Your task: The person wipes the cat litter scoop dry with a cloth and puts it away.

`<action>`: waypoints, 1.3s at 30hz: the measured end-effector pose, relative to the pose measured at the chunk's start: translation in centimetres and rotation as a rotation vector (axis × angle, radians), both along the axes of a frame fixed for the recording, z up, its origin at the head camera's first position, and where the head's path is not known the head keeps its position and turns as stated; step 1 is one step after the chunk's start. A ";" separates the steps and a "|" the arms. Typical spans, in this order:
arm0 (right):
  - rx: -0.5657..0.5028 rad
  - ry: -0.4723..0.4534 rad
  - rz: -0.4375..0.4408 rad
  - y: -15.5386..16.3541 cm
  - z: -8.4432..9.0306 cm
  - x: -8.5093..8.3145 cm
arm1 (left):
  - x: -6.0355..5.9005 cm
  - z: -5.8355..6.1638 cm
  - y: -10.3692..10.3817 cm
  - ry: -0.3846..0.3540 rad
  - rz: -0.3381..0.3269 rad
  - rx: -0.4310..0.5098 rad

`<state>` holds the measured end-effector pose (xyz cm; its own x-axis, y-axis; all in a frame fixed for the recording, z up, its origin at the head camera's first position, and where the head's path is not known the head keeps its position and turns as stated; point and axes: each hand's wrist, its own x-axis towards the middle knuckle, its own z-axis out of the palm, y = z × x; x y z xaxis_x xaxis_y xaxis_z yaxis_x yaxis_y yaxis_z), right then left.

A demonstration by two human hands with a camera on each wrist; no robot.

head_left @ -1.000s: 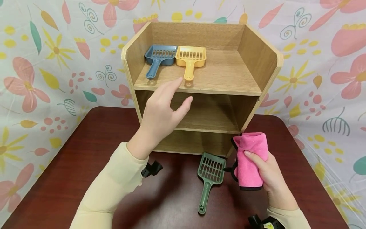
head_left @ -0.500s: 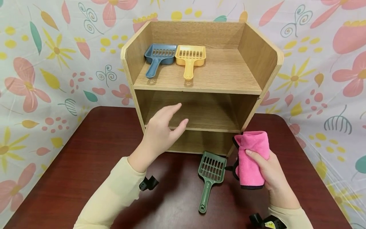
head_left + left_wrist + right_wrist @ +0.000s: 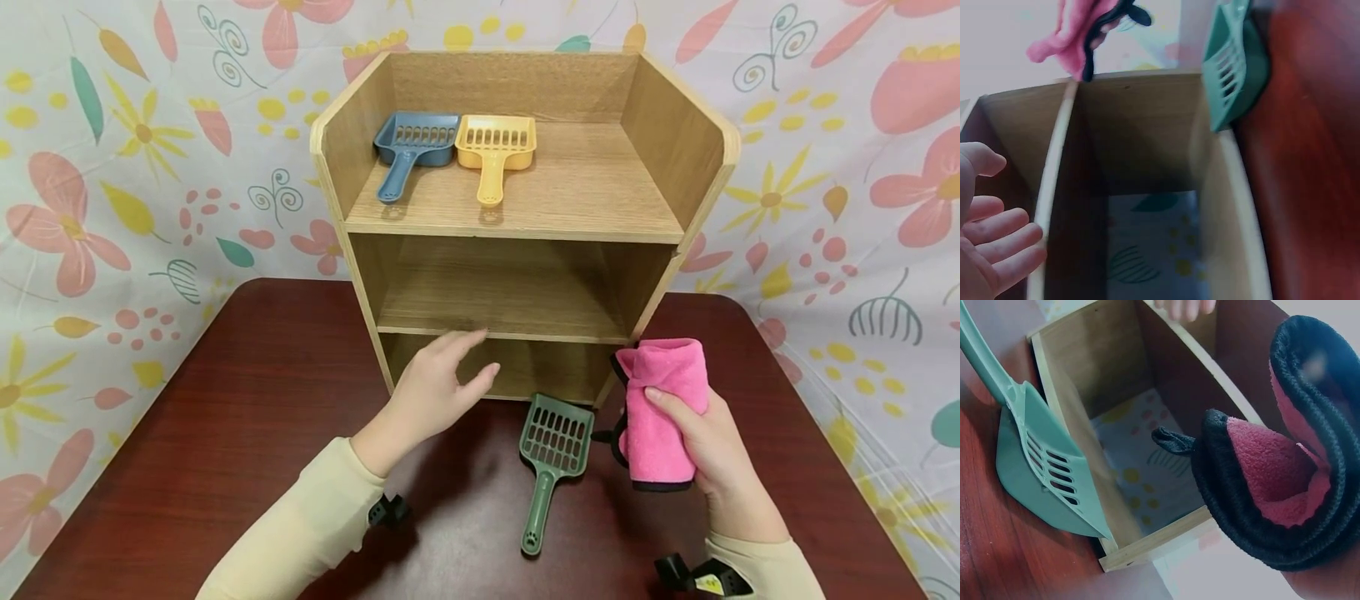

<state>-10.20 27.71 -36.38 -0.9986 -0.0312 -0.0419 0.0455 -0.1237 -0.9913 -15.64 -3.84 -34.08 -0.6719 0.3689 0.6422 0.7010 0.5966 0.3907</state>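
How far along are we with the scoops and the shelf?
Done: blue scoop and yellow scoop lie on the shelf unit's top board. In hand: right hand grips the pink cloth; left hand hovers empty. Left: green scoop lies on the table.

Shelf unit [image 3: 660,150]: light wood grain, pale edge banding. Scoops on top shelf: blue scoop [image 3: 408,150], yellow scoop [image 3: 492,152]. Scoop on table: green scoop [image 3: 551,454]. Table [image 3: 225,417]: dark reddish-brown, glossy. Cloth [image 3: 660,412]: bright pink, black trim and black loop. Sleeves [image 3: 300,533]: pale cream. Backdrop [image 3: 150,167]: white ground, printed pink flowers, yellow flowers and dots, teal leaves, grey-green swirls.
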 end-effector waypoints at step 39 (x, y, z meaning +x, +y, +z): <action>0.003 -0.004 -0.015 0.2 0.1 0.0 | 0.2 -8.2 1.8 -1.225 -0.245 0.282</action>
<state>-10.16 27.87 -36.32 -0.9988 -0.0166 -0.0463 0.0479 -0.1213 -0.9915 -15.40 -2.07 -42.25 -0.8113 0.5191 -0.2688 -0.1248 0.2954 0.9472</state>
